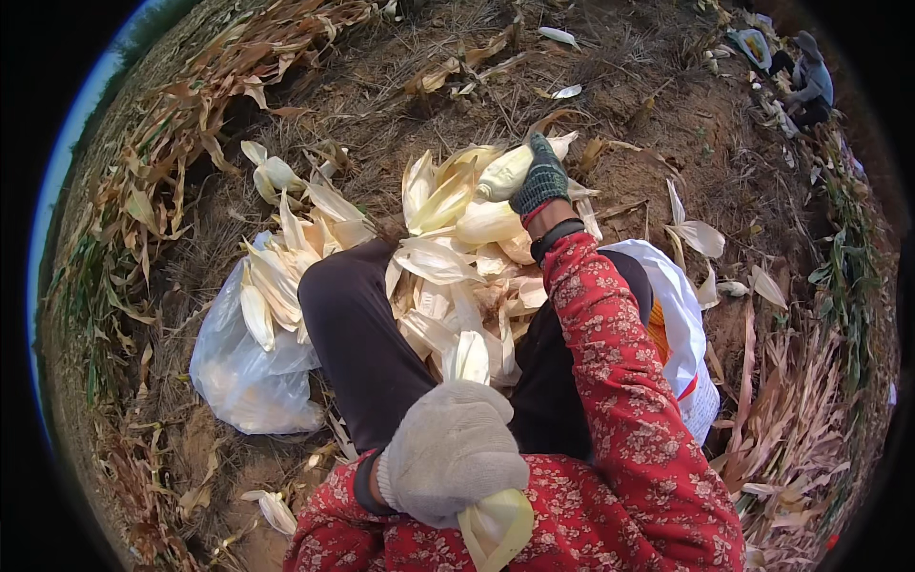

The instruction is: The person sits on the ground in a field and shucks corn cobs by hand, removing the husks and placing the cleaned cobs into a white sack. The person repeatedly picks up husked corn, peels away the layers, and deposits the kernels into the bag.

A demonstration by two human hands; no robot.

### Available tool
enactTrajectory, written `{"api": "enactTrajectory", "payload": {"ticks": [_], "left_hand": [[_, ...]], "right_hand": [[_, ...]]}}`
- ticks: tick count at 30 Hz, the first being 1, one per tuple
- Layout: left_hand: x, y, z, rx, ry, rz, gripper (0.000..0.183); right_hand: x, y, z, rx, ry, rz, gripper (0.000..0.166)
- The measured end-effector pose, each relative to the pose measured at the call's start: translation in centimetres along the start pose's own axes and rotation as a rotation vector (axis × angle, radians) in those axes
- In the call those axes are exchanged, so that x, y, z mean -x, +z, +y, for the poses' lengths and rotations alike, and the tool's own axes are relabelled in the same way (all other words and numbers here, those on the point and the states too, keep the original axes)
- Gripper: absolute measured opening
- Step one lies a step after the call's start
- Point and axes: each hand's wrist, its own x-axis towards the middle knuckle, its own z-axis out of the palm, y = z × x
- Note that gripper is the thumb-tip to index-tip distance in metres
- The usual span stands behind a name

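Observation:
My left hand [454, 450], in a pale knitted glove, is closed around pale corn husks [497, 529] near my lap; their ends stick out above and below the fist. My right arm reaches forward, and my right hand [541, 175], in a dark green knitted glove, grips an ear of corn in its husk [506, 171]. That ear lies at the far edge of a heap of husks and husked-over ears [436, 263] between my knees. Whether an ear is inside the husks in my left hand is hidden.
A clear plastic bag [246, 379] with husks stands by my left knee. A white sack [686, 322] holding yellow-orange corn is beside my right leg. Dry stalks [171, 136] line the left, more [786, 407] the right. A person [811, 82] sits far off at upper right.

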Motion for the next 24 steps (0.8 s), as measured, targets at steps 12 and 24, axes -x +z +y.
{"api": "enactTrajectory", "payload": {"ticks": [12,24], "left_hand": [[23.1,-26.1,-15.4,0.492,-0.915,1.524,0.042],[13.5,-23.3,-17.2,-0.34,-0.84,1.136,0.033]], "right_hand": [[5.1,-2.6,-5.3,0.152,0.013,-0.29,0.053],[7.8,-0.2,-4.1,0.133,0.024,-0.449,0.052]]}}
